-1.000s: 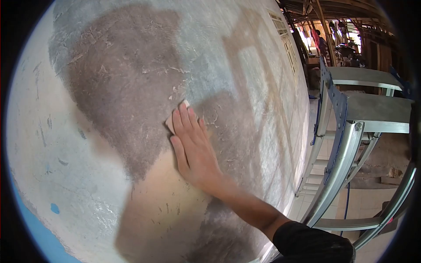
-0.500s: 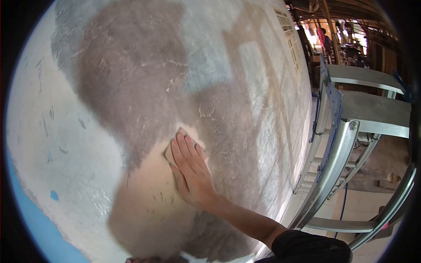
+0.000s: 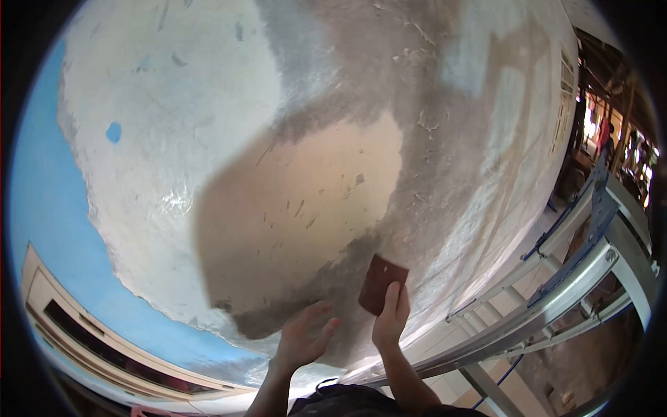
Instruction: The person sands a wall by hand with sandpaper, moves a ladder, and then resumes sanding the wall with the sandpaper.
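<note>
Head view: your right hand (image 3: pixel 390 324) grips a brown sheet (image 3: pixel 375 288) by its lower right edge, fingers closed, thumb across its face. Sheet sits low, right of centre, in front of the patchy wall (image 3: pixel 153 83). Your left hand (image 3: pixel 300 342), near and left of it, has fingers loosely parted, empty. Metal ladder (image 3: pixel 549 326) stands right.

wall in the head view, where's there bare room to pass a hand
Free: the wall's pale patch, between the blue paint and the cream shadowed patch; that cream patch too, above the left hand. Crowded: low centre, where that hand is beside the right hand with its brown sandpaper, and right, by the metal ladder.
</note>
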`<state>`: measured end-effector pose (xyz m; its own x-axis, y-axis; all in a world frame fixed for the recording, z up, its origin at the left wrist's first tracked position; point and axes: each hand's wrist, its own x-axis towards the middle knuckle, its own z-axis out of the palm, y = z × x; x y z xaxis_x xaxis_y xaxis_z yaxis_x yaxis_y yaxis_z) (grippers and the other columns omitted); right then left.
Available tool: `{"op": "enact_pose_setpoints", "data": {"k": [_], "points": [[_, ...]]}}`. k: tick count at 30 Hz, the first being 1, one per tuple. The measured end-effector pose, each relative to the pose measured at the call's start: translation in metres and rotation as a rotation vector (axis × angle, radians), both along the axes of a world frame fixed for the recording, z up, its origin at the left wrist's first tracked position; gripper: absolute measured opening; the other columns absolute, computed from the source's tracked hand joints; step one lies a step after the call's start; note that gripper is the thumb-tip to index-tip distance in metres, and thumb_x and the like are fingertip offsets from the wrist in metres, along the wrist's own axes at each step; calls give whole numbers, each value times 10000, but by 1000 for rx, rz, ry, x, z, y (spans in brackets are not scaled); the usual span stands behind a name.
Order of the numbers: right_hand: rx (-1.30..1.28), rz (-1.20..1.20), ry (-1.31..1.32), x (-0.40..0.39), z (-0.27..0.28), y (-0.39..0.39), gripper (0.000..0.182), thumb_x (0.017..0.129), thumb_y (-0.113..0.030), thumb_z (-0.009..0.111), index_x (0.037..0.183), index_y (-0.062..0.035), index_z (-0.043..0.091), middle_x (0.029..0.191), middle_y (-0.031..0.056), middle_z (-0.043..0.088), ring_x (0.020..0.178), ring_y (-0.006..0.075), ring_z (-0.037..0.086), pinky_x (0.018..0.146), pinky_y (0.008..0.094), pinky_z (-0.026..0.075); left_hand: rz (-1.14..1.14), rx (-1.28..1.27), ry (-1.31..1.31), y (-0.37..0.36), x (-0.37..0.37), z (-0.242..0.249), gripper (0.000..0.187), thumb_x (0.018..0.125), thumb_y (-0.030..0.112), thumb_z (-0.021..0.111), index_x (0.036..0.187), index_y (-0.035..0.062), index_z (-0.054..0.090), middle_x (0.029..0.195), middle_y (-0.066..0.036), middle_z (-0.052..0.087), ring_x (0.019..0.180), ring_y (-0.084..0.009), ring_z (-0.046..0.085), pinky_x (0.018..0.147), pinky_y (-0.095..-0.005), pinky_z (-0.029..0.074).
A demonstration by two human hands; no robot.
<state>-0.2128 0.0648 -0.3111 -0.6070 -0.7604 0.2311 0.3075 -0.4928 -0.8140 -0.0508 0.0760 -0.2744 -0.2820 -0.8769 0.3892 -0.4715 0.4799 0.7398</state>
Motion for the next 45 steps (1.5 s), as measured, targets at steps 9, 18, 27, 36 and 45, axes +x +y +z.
{"op": "enact_pose_setpoints", "data": {"k": [9, 18, 27, 36, 45], "points": [[133, 307, 44, -3, -73, 36, 310, 983, -143, 558, 1242, 21, 516, 1081, 106, 633, 985, 137, 583, 876, 276, 462, -190, 683, 216, -15, -15, -68, 340, 914, 242, 683, 1146, 10, 592, 1066, -89, 675, 1008, -140, 618, 896, -285, 475], [191, 260, 63, -35, -75, 29, 501, 924, -91, 609, 1371, -13, 398, 1210, 170, 573, 1101, 245, 581, 910, 347, 473, -66, 496, -251, 7, -29, -28, 282, 907, 219, 647, 1112, 32, 595, 994, -86, 641, 931, -153, 610, 881, -322, 472], [230, 137, 55, -41, -128, 10, 463, 948, -221, 606, 1371, -114, 452, 1137, 107, 637, 936, 200, 645, 773, 323, 519, -32, 35, 242, 7, -19, 2, 349, 892, 95, 588, 1229, 9, 562, 1112, -105, 636, 1016, -240, 602, 964, -397, 446], [288, 184, -23, -44, -121, 6, 414, 970, -246, 572, 1355, -138, 466, 1150, 98, 638, 942, 206, 645, 772, 347, 523, -247, -994, -643, -6, -19, 140, 270, 902, 50, 526, 1162, -4, 575, 1087, -123, 622, 991, -262, 599, 926, -424, 471], [263, 186, 57, -42, -117, 4, 346, 982, -193, 527, 1312, -90, 508, 1135, 107, 634, 954, 205, 632, 815, 344, 507, -14, -1277, -1085, -43, -12, 210, 418, 912, 143, 534, 1323, 61, 530, 1377, -93, 526, 1333, -209, 455, 1143, -460, 303]]}}
